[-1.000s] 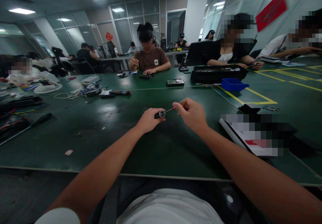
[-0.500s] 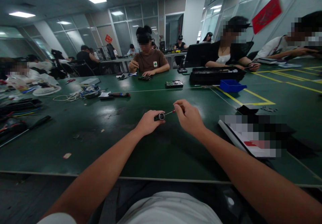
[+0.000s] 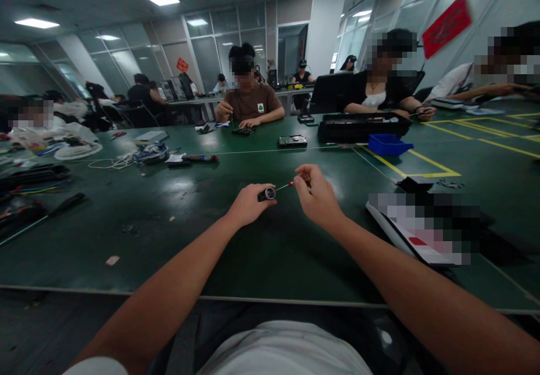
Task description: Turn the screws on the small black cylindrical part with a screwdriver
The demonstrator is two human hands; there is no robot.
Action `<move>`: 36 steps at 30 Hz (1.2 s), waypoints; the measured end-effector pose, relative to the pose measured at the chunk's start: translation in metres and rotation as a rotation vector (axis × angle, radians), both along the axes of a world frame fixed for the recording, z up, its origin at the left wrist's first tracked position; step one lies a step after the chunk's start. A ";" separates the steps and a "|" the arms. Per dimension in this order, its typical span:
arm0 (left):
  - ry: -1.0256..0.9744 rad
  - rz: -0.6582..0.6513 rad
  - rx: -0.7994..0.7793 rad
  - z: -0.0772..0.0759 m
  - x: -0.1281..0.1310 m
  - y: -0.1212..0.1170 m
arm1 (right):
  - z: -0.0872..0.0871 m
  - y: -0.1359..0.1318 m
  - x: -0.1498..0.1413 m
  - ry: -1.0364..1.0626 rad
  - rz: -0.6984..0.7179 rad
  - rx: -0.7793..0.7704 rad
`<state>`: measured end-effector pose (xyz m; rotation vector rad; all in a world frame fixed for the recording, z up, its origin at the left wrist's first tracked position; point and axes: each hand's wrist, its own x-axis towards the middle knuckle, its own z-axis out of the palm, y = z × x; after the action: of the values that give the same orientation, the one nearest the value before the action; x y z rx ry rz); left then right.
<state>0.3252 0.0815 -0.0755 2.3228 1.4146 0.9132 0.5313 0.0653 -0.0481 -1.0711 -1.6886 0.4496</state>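
Observation:
My left hand is closed around a small black part with a round, silver-rimmed end, held above the green table. That round end faces me; the rest of the part is hidden by my fingers. In my right hand is a slim screwdriver, its red collar showing at my fingertips. The thin shaft points left, and its tip meets the side of the black part near the rim. Most of the handle is covered by my fingers.
Ahead lies a circuit-board device, with a long black housing and a blue bin to its right. A pixelated package lies at right. Cables and a long screwdriver are at left. Co-workers sit opposite.
My right hand has shifted very slightly, its fingers moving on the screwdriver handle. My left hand and the black part stay almost in place.

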 end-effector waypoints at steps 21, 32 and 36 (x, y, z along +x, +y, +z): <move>-0.003 -0.034 -0.003 0.009 0.005 -0.007 | 0.000 0.005 0.001 0.248 -0.001 -0.081; 0.044 -0.035 0.006 0.005 0.004 -0.006 | 0.008 -0.003 0.006 -0.079 -0.006 0.034; 0.054 -0.018 0.010 0.006 0.003 -0.007 | 0.008 -0.002 0.007 -0.127 -0.004 0.000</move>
<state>0.3286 0.0745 -0.0693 2.3810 1.4105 0.8608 0.5384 0.0633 -0.0397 -1.1231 -1.7966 0.3858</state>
